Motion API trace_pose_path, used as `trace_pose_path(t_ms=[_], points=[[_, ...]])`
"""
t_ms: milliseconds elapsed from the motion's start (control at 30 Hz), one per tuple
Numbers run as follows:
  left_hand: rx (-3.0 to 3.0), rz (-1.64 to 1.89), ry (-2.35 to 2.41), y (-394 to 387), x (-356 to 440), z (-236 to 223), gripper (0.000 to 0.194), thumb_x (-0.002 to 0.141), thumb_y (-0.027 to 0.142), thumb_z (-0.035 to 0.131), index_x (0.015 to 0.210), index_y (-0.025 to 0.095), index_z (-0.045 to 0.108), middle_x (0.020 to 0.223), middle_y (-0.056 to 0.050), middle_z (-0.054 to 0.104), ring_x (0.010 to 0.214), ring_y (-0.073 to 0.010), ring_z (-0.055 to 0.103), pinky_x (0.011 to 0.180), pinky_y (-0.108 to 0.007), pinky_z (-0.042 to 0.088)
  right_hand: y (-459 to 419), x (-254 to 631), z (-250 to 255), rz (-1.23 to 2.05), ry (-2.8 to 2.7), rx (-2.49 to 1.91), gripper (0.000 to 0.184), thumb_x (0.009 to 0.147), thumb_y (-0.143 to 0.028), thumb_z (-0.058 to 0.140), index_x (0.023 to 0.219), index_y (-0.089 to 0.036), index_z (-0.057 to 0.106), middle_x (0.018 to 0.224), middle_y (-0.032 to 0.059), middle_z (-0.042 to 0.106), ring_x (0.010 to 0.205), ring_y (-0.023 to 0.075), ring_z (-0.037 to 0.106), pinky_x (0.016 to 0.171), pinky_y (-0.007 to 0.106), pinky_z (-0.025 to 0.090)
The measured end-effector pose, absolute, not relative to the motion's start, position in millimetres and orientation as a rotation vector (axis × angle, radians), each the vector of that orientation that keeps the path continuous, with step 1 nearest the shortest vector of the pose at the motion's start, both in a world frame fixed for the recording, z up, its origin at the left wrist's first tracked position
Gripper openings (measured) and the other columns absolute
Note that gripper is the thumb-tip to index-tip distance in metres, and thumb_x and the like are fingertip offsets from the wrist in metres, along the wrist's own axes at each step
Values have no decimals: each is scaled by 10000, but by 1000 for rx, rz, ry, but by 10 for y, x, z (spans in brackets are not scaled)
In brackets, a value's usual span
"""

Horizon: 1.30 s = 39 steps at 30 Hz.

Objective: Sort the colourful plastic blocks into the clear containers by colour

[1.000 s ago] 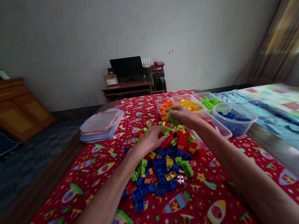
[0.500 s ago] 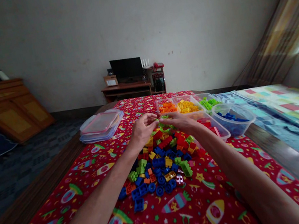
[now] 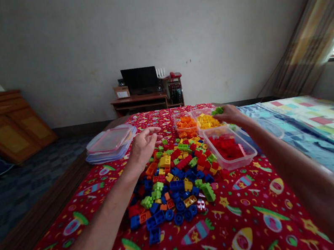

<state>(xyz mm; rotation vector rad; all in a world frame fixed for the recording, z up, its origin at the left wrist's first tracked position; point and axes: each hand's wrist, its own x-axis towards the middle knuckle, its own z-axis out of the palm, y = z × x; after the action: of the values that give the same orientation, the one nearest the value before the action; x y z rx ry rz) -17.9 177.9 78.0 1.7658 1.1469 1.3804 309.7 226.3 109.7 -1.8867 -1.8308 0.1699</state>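
Observation:
A heap of mixed plastic bricks [image 3: 176, 183] in blue, red, green, yellow and orange lies on the red patterned cloth [image 3: 231, 238]. My left hand [image 3: 143, 146] hovers above the heap's far left side, fingers apart and holding nothing. My right hand [image 3: 227, 114] is stretched out to the far right, above the clear tubs, closed on green bricks [image 3: 217, 111]. Below it stand a tub of red bricks [image 3: 230, 148], a tub of yellow bricks [image 3: 207, 120] and a tub of orange bricks [image 3: 185, 124]. My right arm hides the tubs farther right.
A stack of clear lids [image 3: 110, 143] rests at the far left of the table. A wooden table edge [image 3: 49, 204] runs along the left. A bed with a patterned blue cover [image 3: 320, 125] lies to the right. A desk with a monitor [image 3: 143, 86] stands against the back wall.
My hands met above the heap's far end, then parted. The right hand has swung right over the tubs with green bricks, and the left hand has opened above the heap.

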Motion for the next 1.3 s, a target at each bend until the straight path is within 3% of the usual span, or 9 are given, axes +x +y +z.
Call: trace_pose_path(t_ms=[133,233,333,400,600,800,1000,1133,1300], points=[[1748,1369,1177,1776,-252,806,277,773,296,518,964,142,646,829,-48,702,787,-190,689,754,-346,586,2504,3696,1144,99,-1676,-2142,321,790,-260,628,502,-151,537,461,51,519,521,130,542,528,280,382],[1762,1359,1184,1783,-275,813,280,777,295,516,971,151,657,815,-38,704,787,-189,690,744,-324,584,2608,3905,1111,86,-1633,-2149,173,765,-283,679,697,-139,611,691,124,638,604,179,599,495,282,412],[1791,1346,1202,1793,-293,806,287,787,307,515,983,157,661,790,-30,702,775,-188,691,742,-319,580,2656,3940,1114,12,-1632,-2108,295,778,-315,658,962,-86,629,992,212,642,687,196,634,518,282,437],[1809,1326,1219,1804,-301,795,293,795,311,509,998,160,658,792,-30,703,774,-191,693,742,-324,577,2658,3885,1166,-19,-1652,-2081,337,810,-291,613,1038,-43,625,1008,239,637,688,193,641,576,300,451],[1874,1262,1228,1872,-304,753,293,791,310,493,983,154,650,837,-58,704,760,-208,693,708,-341,572,2430,3388,1353,113,-1763,-1862,327,861,-248,519,1061,-39,671,753,140,677,609,151,634,624,293,470],[2229,1066,1278,1919,-316,671,332,820,294,427,1009,167,669,988,-82,698,853,-218,676,807,-370,545,1922,2558,1225,338,-2145,-1312,281,857,-272,516,1018,-143,706,828,72,719,688,141,652,638,256,484],[2592,719,1222,1828,-202,500,370,860,344,454,1117,158,643,1211,-113,644,1140,-238,578,1016,-385,431,1776,1902,871,101,-2495,-1391,254,850,-159,549,1070,-137,674,1073,128,692,956,192,628,796,267,453],[2642,477,1236,1795,-179,442,398,856,352,470,1173,172,627,1187,-104,663,1090,-239,613,963,-344,469,1826,1724,612,58,-2684,-1443,296,839,-114,528,1104,-141,655,1100,129,674,1017,202,611,831,258,445],[2594,438,1381,1886,-260,453,385,774,249,528,1132,203,662,1067,-68,714,989,-223,653,885,-299,496,1802,1769,570,154,-2465,-1424,389,777,-93,550,1150,-155,641,1089,106,681,1016,197,607,829,255,432]])
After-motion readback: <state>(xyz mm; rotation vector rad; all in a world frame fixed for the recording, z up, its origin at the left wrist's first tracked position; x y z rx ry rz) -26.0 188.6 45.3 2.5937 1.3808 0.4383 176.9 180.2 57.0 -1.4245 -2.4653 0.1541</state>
